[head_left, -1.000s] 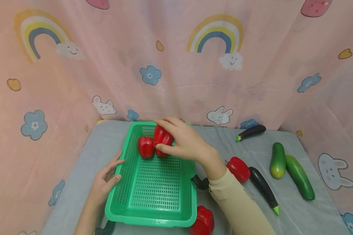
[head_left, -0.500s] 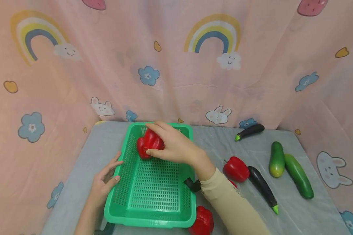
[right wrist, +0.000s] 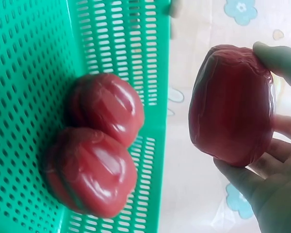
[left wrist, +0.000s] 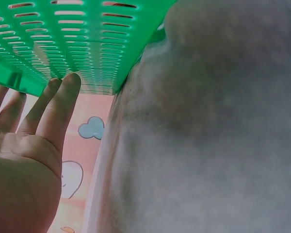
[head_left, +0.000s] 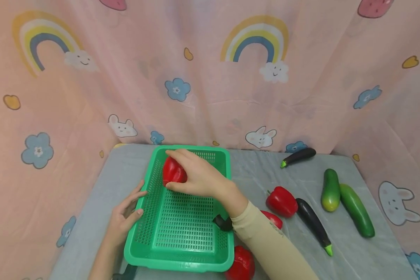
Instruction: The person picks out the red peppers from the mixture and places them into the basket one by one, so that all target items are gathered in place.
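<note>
My right hand (head_left: pixel 199 175) holds a red bell pepper (head_left: pixel 174 171) between thumb and fingers over the back left part of a green plastic basket (head_left: pixel 178 265). The right wrist view has this held bell pepper (right wrist: pixel 233 107) apart from two more red bell peppers (right wrist: pixel 106 107) that sit side by side against the basket wall. In the head view the held one and the hand hide those two. At the basket's left side is my left hand (head_left: pixel 123 219), fingers extended along its rim. Its fingertips (left wrist: pixel 70 85) lie right at the slotted wall in the left wrist view.
Right of the basket lie several red bell peppers (head_left: pixel 282 201), one close to its front right corner (head_left: pixel 240 264). Two eggplants (head_left: pixel 314 225) and two green cucumber-like vegetables (head_left: pixel 357 210) lie farther right on the grey cloth. A patterned pink curtain (head_left: pixel 210 109) hangs behind.
My right hand has carried the bell pepper leftward, over a pepper in the basket that was visible earlier. Its sleeve has uncovered another pepper on the cloth. My left hand stays at the rim.
</note>
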The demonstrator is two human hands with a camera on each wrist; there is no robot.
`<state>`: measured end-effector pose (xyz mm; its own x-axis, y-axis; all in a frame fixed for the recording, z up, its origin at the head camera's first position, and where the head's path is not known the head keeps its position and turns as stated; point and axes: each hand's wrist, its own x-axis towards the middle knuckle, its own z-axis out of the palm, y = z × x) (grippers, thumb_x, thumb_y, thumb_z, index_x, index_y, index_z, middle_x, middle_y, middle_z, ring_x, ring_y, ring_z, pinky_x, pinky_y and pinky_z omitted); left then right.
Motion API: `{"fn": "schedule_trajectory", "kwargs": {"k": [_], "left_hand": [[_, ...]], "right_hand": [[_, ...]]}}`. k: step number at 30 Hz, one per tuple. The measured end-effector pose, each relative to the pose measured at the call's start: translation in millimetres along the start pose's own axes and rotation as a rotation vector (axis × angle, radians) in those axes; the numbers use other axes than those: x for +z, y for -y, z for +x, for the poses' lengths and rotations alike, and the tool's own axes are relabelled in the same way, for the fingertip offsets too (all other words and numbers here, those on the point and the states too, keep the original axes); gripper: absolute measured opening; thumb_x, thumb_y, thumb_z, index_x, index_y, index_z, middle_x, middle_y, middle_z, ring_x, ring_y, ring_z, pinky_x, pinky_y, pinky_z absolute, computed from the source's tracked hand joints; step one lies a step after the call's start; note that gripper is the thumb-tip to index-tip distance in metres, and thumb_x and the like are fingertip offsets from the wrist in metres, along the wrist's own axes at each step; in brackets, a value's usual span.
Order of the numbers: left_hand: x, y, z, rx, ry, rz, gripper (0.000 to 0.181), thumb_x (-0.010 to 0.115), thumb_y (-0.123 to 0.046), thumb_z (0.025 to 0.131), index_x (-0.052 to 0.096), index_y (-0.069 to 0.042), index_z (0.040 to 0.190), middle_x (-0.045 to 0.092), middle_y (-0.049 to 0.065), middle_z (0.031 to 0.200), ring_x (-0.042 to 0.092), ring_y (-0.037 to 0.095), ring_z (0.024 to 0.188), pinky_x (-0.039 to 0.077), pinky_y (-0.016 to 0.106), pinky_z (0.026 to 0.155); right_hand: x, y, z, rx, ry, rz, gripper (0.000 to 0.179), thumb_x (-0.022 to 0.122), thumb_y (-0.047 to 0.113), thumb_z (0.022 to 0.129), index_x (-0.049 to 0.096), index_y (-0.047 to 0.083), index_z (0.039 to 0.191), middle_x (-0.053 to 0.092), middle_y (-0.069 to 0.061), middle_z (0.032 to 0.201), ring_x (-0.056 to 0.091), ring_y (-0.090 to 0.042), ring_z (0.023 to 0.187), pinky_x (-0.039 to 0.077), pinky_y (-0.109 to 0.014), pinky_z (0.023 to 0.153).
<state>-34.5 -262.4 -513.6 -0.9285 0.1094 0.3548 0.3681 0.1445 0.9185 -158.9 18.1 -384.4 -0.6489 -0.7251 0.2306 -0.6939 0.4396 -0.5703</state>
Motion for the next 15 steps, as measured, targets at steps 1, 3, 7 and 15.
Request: {"fn": "schedule_trajectory", "kwargs": {"k": [1,3,7,15], "left_hand": [[0.1,0.3,0.2,0.006,0.001,0.001,0.049,0.056,0.018,0.097,0.056,0.015,0.146,0.038,0.024,0.172,0.036,0.016,0.161,0.033,0.021,0.122],[0.2,0.9,0.4,0.006,0.002,0.0,0.049,0.056,0.018,0.097,0.056,0.014,0.146,0.038,0.023,0.172,0.036,0.017,0.161,0.033,0.021,0.122],[0.3,1.5,0.6,-0.003,0.003,-0.006,0.051,0.056,0.018,0.097,0.057,0.012,0.147,0.039,0.021,0.173,0.035,0.019,0.162,0.034,0.022,0.122],[0.0,0.4,0.8,-0.007,-0.002,-0.011,0.052,0.057,0.018,0.096,0.059,0.01,0.147,0.039,0.02,0.173,0.036,0.019,0.161,0.035,0.022,0.121]], "right_hand": [[2,0,0.3,0.001,0.003,-0.004,0.085,0.081,0.045,0.095,0.045,0.013,0.165,0.055,-0.004,0.156,0.056,-0.019,0.134,0.061,-0.034,0.094],[5,1,0.8,0.002,0.005,-0.008,0.086,0.082,0.046,0.094,0.046,0.013,0.165,0.055,-0.003,0.156,0.056,-0.019,0.135,0.061,-0.034,0.094],[10,3,1.0,0.003,0.017,-0.005,0.086,0.084,0.045,0.094,0.046,0.012,0.164,0.056,-0.003,0.155,0.057,-0.019,0.134,0.061,-0.035,0.094],[23,5,3.7,-0.004,0.06,-0.01,0.089,0.084,0.045,0.093,0.045,0.012,0.165,0.056,-0.004,0.155,0.056,-0.019,0.137,0.062,-0.034,0.093]]}}
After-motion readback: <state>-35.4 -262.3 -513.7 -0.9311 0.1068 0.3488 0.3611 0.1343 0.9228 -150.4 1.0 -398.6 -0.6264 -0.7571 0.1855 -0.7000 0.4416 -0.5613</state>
